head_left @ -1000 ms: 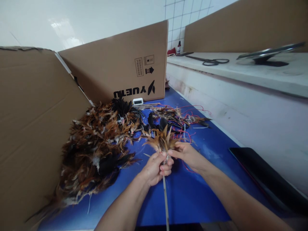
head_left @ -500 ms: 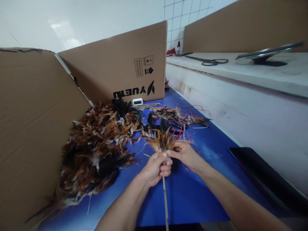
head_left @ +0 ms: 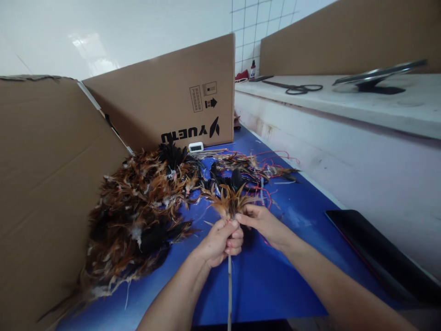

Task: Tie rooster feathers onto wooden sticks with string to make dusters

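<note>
My left hand [head_left: 222,243] is closed round a thin stick [head_left: 229,289], just below a tuft of brown feathers [head_left: 229,200] fanned out at its top. The stick runs down from my fist toward the lower edge of the view. With thumb and fingers pinched, my right hand [head_left: 263,224] grips the base of the tuft, touching the left thumb. My palms hide where the feathers meet the stick. A large heap of brown and black feathers [head_left: 138,207] lies to the left of my hands.
Loose feathers and red string [head_left: 275,158] lie behind my hands on the blue tabletop [head_left: 268,285]. Cardboard panels [head_left: 155,92] stand left and behind. Scissors [head_left: 299,88] rest on the white ledge at right; a black flat object [head_left: 365,248] lies by the wall.
The lower end of the stick has swung slightly left. Both hands keep almost the same hold, and the whole view has shifted a little.
</note>
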### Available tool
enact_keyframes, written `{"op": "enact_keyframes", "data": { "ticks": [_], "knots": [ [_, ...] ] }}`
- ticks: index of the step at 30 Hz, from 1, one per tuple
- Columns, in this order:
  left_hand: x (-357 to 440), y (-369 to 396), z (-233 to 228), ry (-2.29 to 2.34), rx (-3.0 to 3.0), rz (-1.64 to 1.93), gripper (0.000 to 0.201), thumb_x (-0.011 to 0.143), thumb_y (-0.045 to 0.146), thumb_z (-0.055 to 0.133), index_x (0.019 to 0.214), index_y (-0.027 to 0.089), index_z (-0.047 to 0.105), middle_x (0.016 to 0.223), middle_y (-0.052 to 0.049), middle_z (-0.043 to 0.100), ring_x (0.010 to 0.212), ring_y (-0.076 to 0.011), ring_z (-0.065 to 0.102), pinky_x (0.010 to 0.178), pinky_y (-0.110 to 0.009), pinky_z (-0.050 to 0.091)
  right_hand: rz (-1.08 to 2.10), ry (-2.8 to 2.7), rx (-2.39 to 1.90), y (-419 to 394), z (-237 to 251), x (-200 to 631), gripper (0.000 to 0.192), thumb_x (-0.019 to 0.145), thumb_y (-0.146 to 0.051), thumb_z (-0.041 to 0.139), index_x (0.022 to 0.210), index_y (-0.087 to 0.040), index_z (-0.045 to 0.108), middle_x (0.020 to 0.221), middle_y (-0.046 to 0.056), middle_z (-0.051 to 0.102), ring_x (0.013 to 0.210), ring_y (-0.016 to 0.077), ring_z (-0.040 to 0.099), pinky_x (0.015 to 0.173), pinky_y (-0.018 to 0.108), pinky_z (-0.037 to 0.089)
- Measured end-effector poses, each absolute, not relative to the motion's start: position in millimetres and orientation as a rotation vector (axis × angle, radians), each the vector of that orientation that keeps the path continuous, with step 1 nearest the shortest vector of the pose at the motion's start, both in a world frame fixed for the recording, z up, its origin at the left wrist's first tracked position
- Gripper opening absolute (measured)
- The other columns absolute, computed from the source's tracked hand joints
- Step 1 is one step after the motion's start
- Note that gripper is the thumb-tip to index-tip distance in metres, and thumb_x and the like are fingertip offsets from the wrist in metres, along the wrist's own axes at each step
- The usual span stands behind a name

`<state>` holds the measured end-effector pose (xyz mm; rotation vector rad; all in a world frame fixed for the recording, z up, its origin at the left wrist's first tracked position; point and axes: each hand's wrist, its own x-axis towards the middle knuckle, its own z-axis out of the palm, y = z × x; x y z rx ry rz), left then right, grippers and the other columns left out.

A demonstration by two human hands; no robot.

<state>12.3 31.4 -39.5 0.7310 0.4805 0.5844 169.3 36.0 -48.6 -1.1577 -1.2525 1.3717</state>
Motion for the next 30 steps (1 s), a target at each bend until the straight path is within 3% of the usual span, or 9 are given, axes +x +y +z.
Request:
{"op": "enact_keyframes", "data": {
  "ticks": [4, 7, 11, 18, 22, 30],
  "knots": [
    [11.7, 28.5, -36.1, 0.42, 0.722, 0.549, 0.024, 0.082, 0.033, 0.053, 0.075, 0.017, 0.036, 0.061, 0.007, 0.03, 0.041, -0.0001, 0.018, 0.036, -0.013, 0.011, 1.684, -1.243, -1.006, 29.2, -43.3, 167.8, 0.028, 0.074, -0.041, 0.062, 0.078, -0.013, 0.064, 0.071, 0.001, 0.06, 0.068, 0.0135, 0.053, 0.064, 0.027, 0.04],
    [11.5, 25.4, -35.4, 0.386, 0.712, 0.491, 0.023, 0.082, 0.03, 0.053, 0.074, 0.019, 0.035, 0.059, 0.007, 0.029, 0.041, -0.0006, 0.018, 0.036, -0.013, 0.013, 1.875, -1.11, -0.848, 25.0, -38.3, 161.7, 0.03, 0.071, -0.038, 0.066, 0.089, -0.014, 0.064, 0.086, 0.006, 0.064, 0.085, 0.0185, 0.057, 0.079, 0.033, 0.042],
    [10.9, 22.9, -37.0, 0.345, 0.693, 0.44, 0.023, 0.08, 0.027, 0.055, 0.074, 0.019, 0.035, 0.058, 0.007, 0.028, 0.04, -0.001, 0.018, 0.035, -0.012, 0.013, 2.057, -1.033, -0.68, 28.0, -39.9, 153.2, 0.035, 0.068, -0.036, 0.068, 0.096, -0.015, 0.063, 0.092, 0.007, 0.063, 0.09, 0.019, 0.057, 0.084, 0.034, 0.041],
    [7.9, 20.5, -32.4, 0.243, 0.672, 0.38, 0.026, 0.082, 0.03, 0.051, 0.066, 0.017, 0.034, 0.058, 0.007, 0.022, 0.04, -0.0006, 0.014, 0.034, -0.013, 0.011, 2.081, -0.97, -0.739, 36.4, -48.6, 150.1, 0.026, 0.056, -0.032, 0.073, 0.072, -0.014, 0.064, 0.062, -0.001, 0.058, 0.058, 0.01, 0.051, 0.058, 0.023, 0.042],
    [7.6, 19.0, -29.7, 0.202, 0.647, 0.372, 0.025, 0.083, 0.031, 0.05, 0.07, 0.019, 0.032, 0.059, 0.007, 0.022, 0.04, -0.0012, 0.011, 0.034, -0.013, 0.009, 2.051, -0.927, -0.807, 35.4, -48.3, 148.3, 0.026, 0.057, -0.036, 0.07, 0.053, -0.015, 0.055, 0.048, -0.004, 0.048, 0.046, 0.0075, 0.042, 0.047, 0.022, 0.037],
    [8.5, 18.4, -30.2, 0.173, 0.596, 0.328, 0.029, 0.082, 0.032, 0.051, 0.068, 0.019, 0.03, 0.06, 0.007, 0.023, 0.04, -0.0011, 0.01, 0.033, -0.013, 0.008, 1.7, -1.061, -1.153, 32.1, -40.8, 146.7, 0.035, 0.062, -0.044, 0.067, 0.048, -0.016, 0.052, 0.046, -0.003, 0.049, 0.045, 0.0085, 0.042, 0.046, 0.023, 0.036]
  ]
}}
